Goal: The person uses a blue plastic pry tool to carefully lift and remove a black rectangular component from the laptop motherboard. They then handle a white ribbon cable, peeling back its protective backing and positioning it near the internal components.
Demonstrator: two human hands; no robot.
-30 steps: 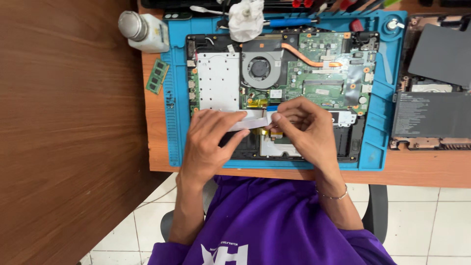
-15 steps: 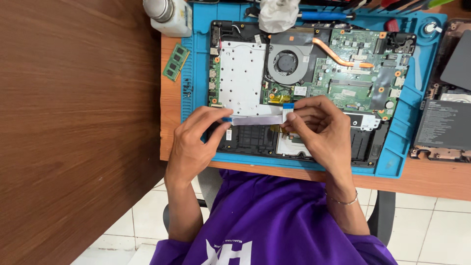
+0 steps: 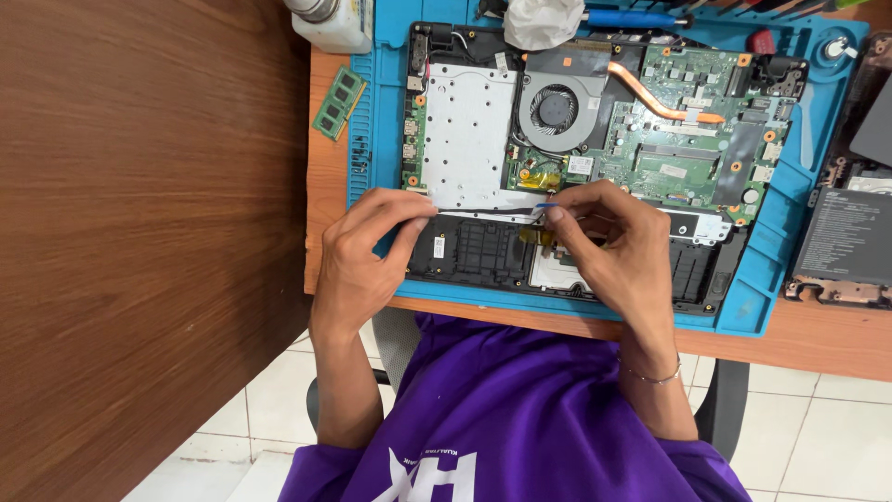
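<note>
An opened laptop [image 3: 483,256] lies on a blue work mat [image 3: 790,242], its green motherboard [image 3: 678,149], round fan [image 3: 556,107] and copper heat pipe exposed. I stretch a flat white ribbon cable [image 3: 488,203] across the chassis below a silver metal plate [image 3: 465,130]. My left hand [image 3: 367,256] pinches the cable's left end. My right hand [image 3: 609,237] pinches its right end, which has a blue tab, just above a yellow-taped spot on the board.
A green memory stick [image 3: 339,102] lies left of the mat on the orange desk. A white bottle [image 3: 330,20] stands at the top left, crumpled white cloth [image 3: 544,20] and a blue-handled tool [image 3: 632,17] at the top. A grey battery [image 3: 846,237] lies at right. Dark wood panel fills the left.
The view has shifted so the laptop sits higher and further right. Both hands have spread apart and lowered the ribbon cable, which now lies stretched flat along the plate's lower edge.
</note>
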